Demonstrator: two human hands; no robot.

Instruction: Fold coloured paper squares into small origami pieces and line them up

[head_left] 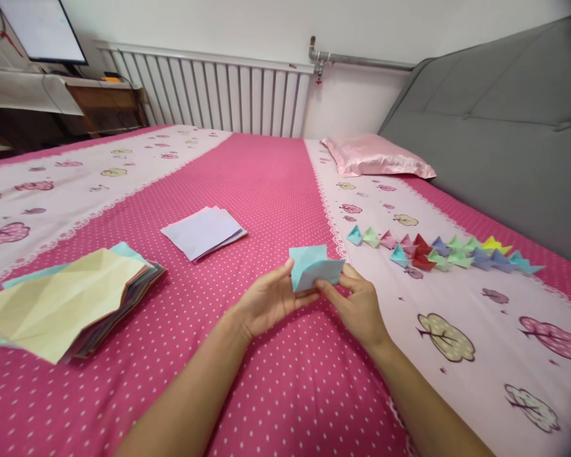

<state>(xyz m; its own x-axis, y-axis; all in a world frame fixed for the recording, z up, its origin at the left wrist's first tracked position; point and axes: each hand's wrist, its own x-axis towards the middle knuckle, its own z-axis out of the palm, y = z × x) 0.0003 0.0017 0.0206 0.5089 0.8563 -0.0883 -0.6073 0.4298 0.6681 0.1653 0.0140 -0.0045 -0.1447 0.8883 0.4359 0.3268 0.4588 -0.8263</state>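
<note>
Both my hands hold a partly folded light-blue paper just above the pink dotted bedspread. My left hand grips its left side with thumb on top. My right hand pinches its lower right edge. To the right, a row of several small folded paper shapes in many colours lies on the pale strip of the sheet. A small stack of lilac square sheets lies ahead of my left hand. A thick stack of creased coloured sheets, a yellow one on top, sits at the left.
A pink satin pillow lies by the grey padded headboard at the right. A white radiator runs along the far wall. A monitor and a shelf stand at the far left.
</note>
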